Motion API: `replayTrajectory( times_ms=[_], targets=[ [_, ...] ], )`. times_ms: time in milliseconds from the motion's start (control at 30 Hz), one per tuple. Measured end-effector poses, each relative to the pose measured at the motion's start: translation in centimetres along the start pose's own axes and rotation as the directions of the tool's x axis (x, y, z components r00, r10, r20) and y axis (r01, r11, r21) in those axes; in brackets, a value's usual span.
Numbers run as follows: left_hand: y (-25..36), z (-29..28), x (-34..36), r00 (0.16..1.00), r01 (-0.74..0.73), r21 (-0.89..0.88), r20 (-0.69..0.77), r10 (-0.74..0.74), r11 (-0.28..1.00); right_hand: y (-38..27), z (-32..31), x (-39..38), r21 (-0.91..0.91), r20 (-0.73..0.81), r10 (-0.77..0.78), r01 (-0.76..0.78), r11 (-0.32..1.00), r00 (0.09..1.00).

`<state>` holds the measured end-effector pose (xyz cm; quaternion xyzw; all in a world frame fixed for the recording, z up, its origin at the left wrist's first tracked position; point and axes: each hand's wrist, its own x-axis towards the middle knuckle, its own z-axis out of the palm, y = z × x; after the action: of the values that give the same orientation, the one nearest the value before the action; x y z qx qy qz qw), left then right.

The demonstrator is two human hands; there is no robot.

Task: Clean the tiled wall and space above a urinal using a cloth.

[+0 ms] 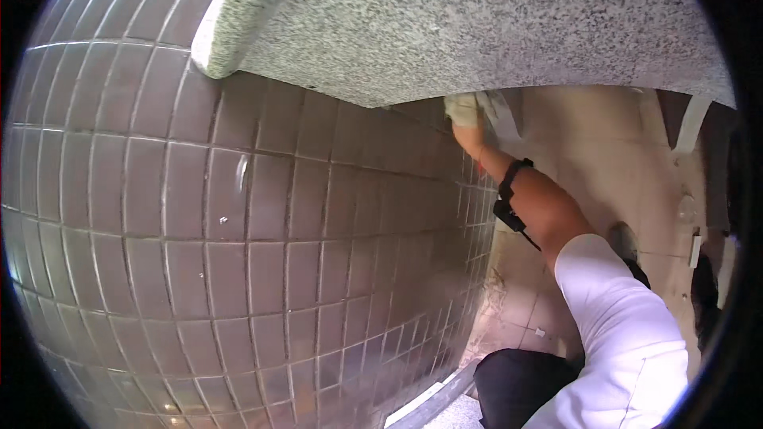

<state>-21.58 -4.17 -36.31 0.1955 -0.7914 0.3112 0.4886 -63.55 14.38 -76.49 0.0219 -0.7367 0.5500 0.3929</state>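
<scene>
My right arm, in a white sleeve, comes in from the lower right and stretches up and to the left. A black strap with a small black device (509, 210) goes round its forearm. My right hand (466, 129) is at the lower edge of a speckled grey stone counter (477, 24), close to the brown tiled wall (262, 191). Something pale and cream-coloured (461, 105), a glove or a cloth, covers its far part. The fingers are hidden there, so I cannot tell whether they are closed. My left hand does not show.
The counter overhangs at the top, beside a pale upright support (502, 115). Beige floor tiles (572, 143) lie below, with a small white scrap (540, 332) on them. A dark-clothed knee (520, 385) is at the bottom; a shoe (624, 238) shows beside the arm.
</scene>
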Motion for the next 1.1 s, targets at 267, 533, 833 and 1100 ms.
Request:
replayTrajectory(
  times_ms=[267, 533, 833, 1100],
  targets=[
    [0.5, -0.1, 0.0, 1.0, -0.01, 0.004, 0.019, 0.01, 1.0, -13.4, -2.4, 4.1, -0.015, -0.059, -0.169, 0.168, 0.986, 0.984],
    [0.8, -0.6, 0.5, 1.0, -0.018, -0.001, 0.016, 0.018, 1.0, -4.4, -0.5, 0.7, 0.156, -0.028, -0.036, 0.04, 0.987, 0.999],
    [0.4, -0.5, -0.1, 1.0, 0.028, 0.016, 0.003, -0.028, 0.999, -15.9, -1.6, 0.8, -0.265, 0.064, -0.311, 0.316, 0.911, 0.948],
    [0.1, -0.6, 0.0, 0.999, 0.05, 0.019, 0.018, -0.05, 0.999, -16.9, -3.9, 0.4, -0.648, 0.438, -0.309, 0.535, 0.542, 0.844]
  ],
)
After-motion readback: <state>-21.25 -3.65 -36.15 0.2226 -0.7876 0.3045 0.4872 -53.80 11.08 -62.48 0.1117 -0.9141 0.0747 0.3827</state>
